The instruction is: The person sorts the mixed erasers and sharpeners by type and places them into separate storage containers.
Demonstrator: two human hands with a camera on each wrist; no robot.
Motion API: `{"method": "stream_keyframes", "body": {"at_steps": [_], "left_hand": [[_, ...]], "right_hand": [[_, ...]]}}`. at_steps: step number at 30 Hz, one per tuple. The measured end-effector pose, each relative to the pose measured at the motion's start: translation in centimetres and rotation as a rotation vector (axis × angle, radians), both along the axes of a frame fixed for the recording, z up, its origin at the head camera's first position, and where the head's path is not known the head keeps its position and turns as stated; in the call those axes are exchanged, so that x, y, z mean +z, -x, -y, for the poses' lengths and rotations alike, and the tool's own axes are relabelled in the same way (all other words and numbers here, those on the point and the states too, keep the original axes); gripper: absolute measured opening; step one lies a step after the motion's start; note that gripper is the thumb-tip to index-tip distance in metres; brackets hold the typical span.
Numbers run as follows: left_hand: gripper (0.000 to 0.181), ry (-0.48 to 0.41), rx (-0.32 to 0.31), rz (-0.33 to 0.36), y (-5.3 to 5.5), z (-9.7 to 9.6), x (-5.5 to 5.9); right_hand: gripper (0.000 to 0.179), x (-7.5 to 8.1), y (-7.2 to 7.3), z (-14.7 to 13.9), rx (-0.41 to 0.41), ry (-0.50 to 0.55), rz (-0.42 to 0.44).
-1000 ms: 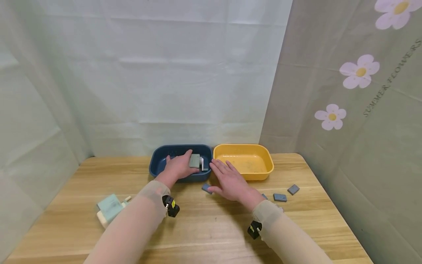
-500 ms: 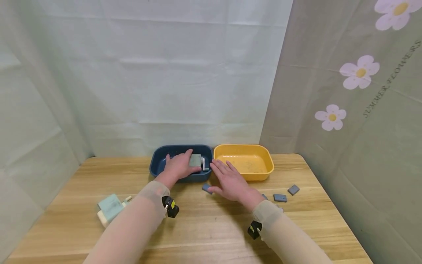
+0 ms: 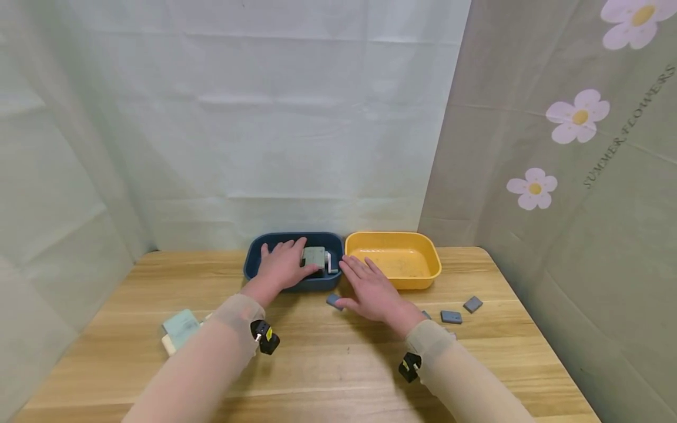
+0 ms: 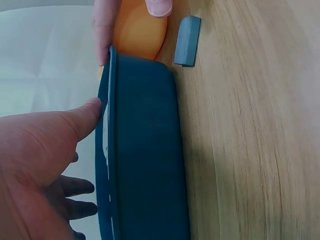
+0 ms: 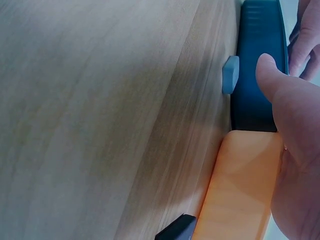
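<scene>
Grey-green block (image 3: 314,256), white bent piece (image 3: 329,264) at its end, sits in blue bin (image 3: 309,285) near far edge of tabletop (image 3: 338,364). Left hand (image 3: 282,265), fingers spread, partly hides it; right hand (image 3: 372,292), straight-fingered, at yellow bin (image 3: 409,283) (slate piece (image 3: 334,301) near thumb).

Wooden table (image 3: 344,370), creased pale curtain (image 3: 296,135) behind, grey flower-print curtain (image 3: 555,157) at right

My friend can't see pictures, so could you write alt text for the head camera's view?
A person's left hand is over a dark blue tray holding a gray-green object, while the right hand is where that tray meets a yellow tray. Small blue-gray pieces and, at left, a pale green item lie on the wooden table.
</scene>
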State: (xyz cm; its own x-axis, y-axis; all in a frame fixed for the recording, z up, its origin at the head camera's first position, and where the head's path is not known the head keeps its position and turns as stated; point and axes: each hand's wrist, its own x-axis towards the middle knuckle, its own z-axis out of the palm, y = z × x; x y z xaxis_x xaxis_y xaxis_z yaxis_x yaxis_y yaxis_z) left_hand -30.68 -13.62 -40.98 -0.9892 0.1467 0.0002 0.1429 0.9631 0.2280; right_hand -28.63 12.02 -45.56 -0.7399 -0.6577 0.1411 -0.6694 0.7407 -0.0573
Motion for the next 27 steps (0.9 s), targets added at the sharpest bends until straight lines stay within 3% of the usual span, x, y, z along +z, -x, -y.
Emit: {"method": "stream_keyframes", "body": {"at_steps": [9, 27], "left_hand": [[0.087, 0.037, -0.015, -0.043, -1.4, 1.3, 0.7], [0.087, 0.031, -0.053, -0.111, -4.9, 4.4, 0.7]], "right_hand": [[0.095, -0.1, 0.4, 0.2, 0.001, 0.017, 0.01], [0.094, -0.4, 0.7, 0.2, 0.01, 0.009, -0.008]]}}
